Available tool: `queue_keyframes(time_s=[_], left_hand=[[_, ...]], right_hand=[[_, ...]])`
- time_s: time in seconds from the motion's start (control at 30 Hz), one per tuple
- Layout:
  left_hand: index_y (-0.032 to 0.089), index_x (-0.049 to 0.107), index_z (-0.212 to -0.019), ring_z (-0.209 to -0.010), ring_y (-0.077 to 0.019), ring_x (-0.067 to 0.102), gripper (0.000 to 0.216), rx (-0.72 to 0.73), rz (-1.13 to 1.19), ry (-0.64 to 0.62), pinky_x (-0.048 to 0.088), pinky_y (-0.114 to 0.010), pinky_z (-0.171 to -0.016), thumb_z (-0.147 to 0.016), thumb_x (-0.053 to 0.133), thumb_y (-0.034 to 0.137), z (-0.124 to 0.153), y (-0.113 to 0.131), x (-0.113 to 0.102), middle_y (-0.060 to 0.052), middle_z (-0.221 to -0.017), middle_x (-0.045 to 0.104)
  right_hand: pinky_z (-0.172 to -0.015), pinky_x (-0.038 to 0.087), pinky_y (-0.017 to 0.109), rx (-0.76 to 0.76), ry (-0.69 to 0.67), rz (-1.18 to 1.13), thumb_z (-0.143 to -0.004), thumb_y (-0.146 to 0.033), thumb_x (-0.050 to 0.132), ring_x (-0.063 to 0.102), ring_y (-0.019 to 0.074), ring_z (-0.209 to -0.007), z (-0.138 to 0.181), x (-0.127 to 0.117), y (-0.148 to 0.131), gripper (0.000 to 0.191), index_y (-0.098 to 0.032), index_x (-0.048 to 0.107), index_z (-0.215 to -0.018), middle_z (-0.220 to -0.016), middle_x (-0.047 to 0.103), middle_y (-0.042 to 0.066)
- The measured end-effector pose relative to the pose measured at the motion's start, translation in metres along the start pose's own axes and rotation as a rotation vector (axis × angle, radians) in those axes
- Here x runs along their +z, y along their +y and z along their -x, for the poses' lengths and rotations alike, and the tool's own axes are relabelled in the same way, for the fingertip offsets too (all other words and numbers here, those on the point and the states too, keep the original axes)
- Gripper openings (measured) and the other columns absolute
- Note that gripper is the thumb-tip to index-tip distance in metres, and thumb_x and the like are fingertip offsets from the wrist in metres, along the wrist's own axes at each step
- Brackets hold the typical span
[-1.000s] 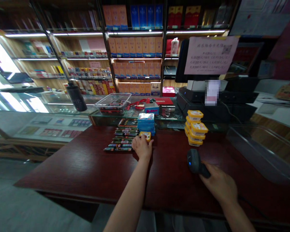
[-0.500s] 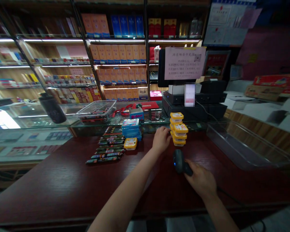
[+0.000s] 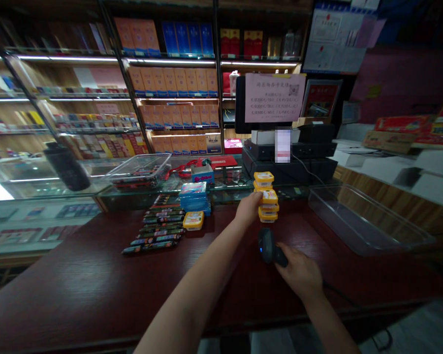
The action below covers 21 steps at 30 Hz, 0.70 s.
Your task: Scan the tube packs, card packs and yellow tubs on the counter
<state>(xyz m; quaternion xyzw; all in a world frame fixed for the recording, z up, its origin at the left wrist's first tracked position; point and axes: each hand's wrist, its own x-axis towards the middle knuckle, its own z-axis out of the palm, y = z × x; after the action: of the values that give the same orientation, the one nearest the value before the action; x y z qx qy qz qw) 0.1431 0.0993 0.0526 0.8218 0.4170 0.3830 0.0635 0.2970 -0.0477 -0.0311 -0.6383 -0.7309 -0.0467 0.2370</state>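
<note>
Hands: your left hand (image 3: 248,208) touches side of stacked yellow tubs (image 3: 268,198) on table (image 3: 77,285), fingers mostly hidden, can't tell if gripping; your right hand (image 3: 301,270) wraps scanner (image 3: 268,245) just in front. Sideways tug could topple tubs; scanner swing could clip lower ones.

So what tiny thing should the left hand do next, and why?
Probably gently lift the top front tub: the left hand has its thumb at that tub's edge, and nothing sits on its lid. The right hand holds the scanner just in front, so it seems best to lift with the left.
</note>
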Motion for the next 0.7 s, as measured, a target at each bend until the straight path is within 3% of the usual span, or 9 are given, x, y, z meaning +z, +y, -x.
queue_keyframes(time_s=[0.1,0.2,0.33,0.43,0.57,0.7], left_hand=[[0.022,0.059,-0.112,-0.100,-0.0195,0.061,0.038,-0.015,0.059,0.072,0.048,-0.032,-0.089,-0.079,0.050,0.007,0.021,-0.011,-0.015,-0.006,-0.110,0.065],[0.022,0.060,-0.103,-0.098,-0.0186,0.062,0.031,-0.115,0.191,0.198,0.050,-0.033,-0.088,-0.077,0.052,0.008,0.054,-0.028,-0.032,-0.006,-0.106,0.065],[0.018,0.056,-0.091,-0.091,-0.0174,0.065,0.016,-0.313,0.584,0.333,0.052,-0.033,-0.083,-0.076,0.060,0.019,0.102,-0.052,-0.044,-0.006,-0.102,0.066],[0.018,0.052,-0.090,-0.083,-0.0165,0.065,0.030,-0.482,0.853,0.391,0.054,-0.031,-0.075,-0.070,0.069,0.034,0.129,-0.064,-0.045,-0.004,-0.093,0.066],[0.020,0.050,-0.093,-0.083,-0.0154,0.066,0.043,-0.593,1.066,0.411,0.054,-0.031,-0.075,-0.065,0.074,0.042,0.143,-0.067,-0.045,-0.003,-0.092,0.066],[0.019,0.052,-0.093,-0.087,-0.0165,0.066,0.044,-0.622,1.110,0.424,0.054,-0.032,-0.080,-0.064,0.077,0.040,0.142,-0.069,-0.046,-0.004,-0.094,0.067]], right_hand=[[-0.068,0.048,0.029,0.001,0.003,0.017,-0.084,-0.029,0.052,0.067,0.0202,-0.082,0.001,-0.001,0.000,0.034,-0.022,0.058,-0.117,-0.100,0.071,0.006],[-0.070,0.048,0.028,-0.019,0.014,0.013,-0.086,-0.030,0.050,0.067,0.0195,-0.084,0.003,-0.001,0.000,0.034,-0.022,0.057,-0.118,-0.102,0.070,0.006],[-0.070,0.047,0.028,-0.003,-0.007,0.030,-0.086,-0.030,0.050,0.067,0.0202,-0.086,0.004,0.000,0.000,0.034,-0.022,0.056,-0.118,-0.102,0.070,0.005],[-0.066,0.046,0.028,0.007,-0.017,0.044,-0.087,-0.033,0.048,0.068,0.0205,-0.084,0.005,0.000,-0.002,0.033,-0.024,0.057,-0.117,-0.100,0.070,0.005],[-0.063,0.046,0.030,0.041,-0.019,0.041,-0.088,-0.034,0.045,0.068,0.0219,-0.082,0.005,-0.005,-0.007,0.033,-0.024,0.058,-0.117,-0.101,0.071,0.005],[-0.064,0.045,0.033,0.111,-0.071,-0.094,-0.085,-0.039,0.049,0.067,0.0250,-0.083,0.001,-0.018,-0.015,0.033,-0.028,0.061,-0.112,-0.096,0.072,0.004]])
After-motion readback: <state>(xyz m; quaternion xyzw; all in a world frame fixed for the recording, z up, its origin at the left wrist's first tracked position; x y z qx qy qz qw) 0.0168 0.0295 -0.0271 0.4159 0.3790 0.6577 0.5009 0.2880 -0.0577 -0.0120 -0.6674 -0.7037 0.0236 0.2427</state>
